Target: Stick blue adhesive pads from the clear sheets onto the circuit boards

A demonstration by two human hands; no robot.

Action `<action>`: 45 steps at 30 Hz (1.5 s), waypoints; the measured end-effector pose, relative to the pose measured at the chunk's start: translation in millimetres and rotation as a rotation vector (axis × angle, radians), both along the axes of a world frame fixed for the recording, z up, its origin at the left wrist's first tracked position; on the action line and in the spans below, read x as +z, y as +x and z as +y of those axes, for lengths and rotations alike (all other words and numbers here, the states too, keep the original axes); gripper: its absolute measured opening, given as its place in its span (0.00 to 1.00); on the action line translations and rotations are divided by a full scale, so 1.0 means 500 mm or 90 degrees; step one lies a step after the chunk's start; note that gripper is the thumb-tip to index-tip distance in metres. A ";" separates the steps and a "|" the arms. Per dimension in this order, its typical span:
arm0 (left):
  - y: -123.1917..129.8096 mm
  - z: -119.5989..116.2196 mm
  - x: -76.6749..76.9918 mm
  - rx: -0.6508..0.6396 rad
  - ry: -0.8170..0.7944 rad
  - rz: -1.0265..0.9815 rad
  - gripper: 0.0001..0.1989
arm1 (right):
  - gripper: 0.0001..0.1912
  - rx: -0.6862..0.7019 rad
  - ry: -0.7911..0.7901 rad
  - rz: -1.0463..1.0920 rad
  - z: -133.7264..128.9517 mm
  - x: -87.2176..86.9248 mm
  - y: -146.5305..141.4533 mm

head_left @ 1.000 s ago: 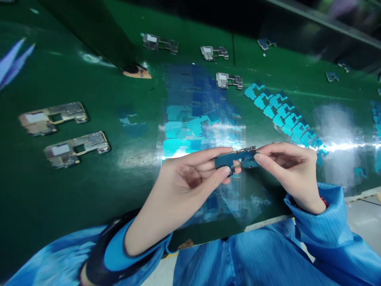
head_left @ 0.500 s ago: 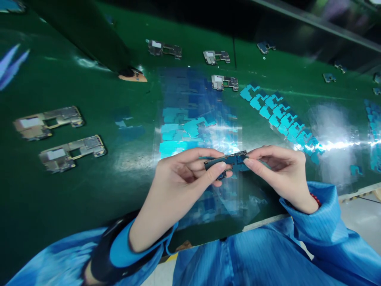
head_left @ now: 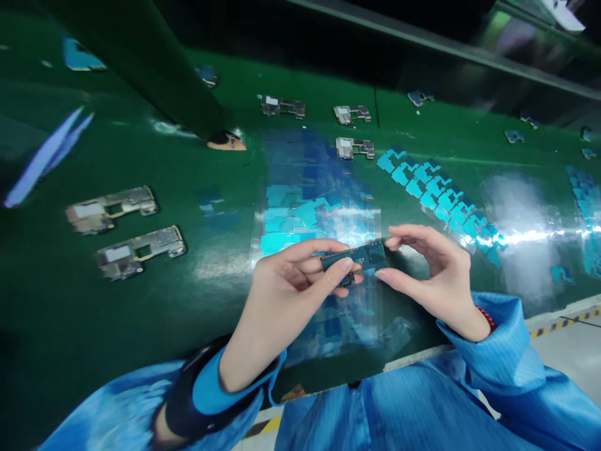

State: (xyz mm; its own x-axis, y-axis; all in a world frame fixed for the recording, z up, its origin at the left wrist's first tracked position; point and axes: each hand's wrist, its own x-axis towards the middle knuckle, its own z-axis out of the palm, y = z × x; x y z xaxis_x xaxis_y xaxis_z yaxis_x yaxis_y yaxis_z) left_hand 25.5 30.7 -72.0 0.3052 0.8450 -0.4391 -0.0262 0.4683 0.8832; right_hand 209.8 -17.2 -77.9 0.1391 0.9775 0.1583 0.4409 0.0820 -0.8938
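Note:
A small blue-black circuit board [head_left: 370, 255] is gripped in my left hand [head_left: 286, 288], with the thumb on its face and the fingers behind it. My right hand [head_left: 434, 266] is at the board's right end, thumb and fingers spread apart and holding nothing. The thumb tip is close to the board's edge; whether it touches I cannot tell. Below the board, clear sheets bearing blue stickers [head_left: 300, 216] lie on the green table mat [head_left: 216, 326].
Two circuit boards [head_left: 141, 250] lie on the left, and several more boards [head_left: 355, 148] lie further back. Another sheet of blue stickers [head_left: 441, 191] is on the right. A dark green post [head_left: 154, 62] rises at the back left.
My right thumb and fingers have parted from the board's right end. The left hand still holds the board, whose face is now turned more toward me. The view has shifted slightly.

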 end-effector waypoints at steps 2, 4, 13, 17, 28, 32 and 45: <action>-0.002 0.002 -0.006 0.000 -0.005 -0.018 0.11 | 0.18 -0.003 -0.016 0.005 0.003 -0.010 0.004; -0.003 0.002 -0.010 0.000 -0.007 -0.025 0.13 | 0.13 -0.016 -0.043 0.023 0.007 -0.018 0.008; 0.003 0.005 -0.046 -0.018 0.005 -0.063 0.24 | 0.18 0.044 -0.208 0.194 0.008 -0.034 0.004; 0.003 0.011 -0.053 0.000 0.040 -0.075 0.29 | 0.25 0.062 -0.216 0.073 0.054 -0.022 0.051; -0.003 0.019 -0.045 -0.021 0.052 -0.118 0.22 | 0.16 -0.209 -0.187 -0.334 0.386 0.004 0.306; 0.000 0.017 -0.047 -0.022 0.043 -0.112 0.19 | 0.18 -0.173 -0.127 -0.462 0.443 -0.044 0.279; -0.003 0.020 -0.049 -0.014 0.051 -0.101 0.13 | 0.16 0.090 -0.068 -0.438 0.518 -0.068 0.211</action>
State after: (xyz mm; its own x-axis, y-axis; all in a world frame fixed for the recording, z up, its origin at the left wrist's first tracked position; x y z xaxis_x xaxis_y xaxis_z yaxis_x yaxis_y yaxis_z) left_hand 23.9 40.5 -96.6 0.3836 0.8677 -0.3161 -0.1589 0.3992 0.9030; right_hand 315.1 242.0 -111.6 -0.0878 0.9939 0.0673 0.8996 0.1081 -0.4231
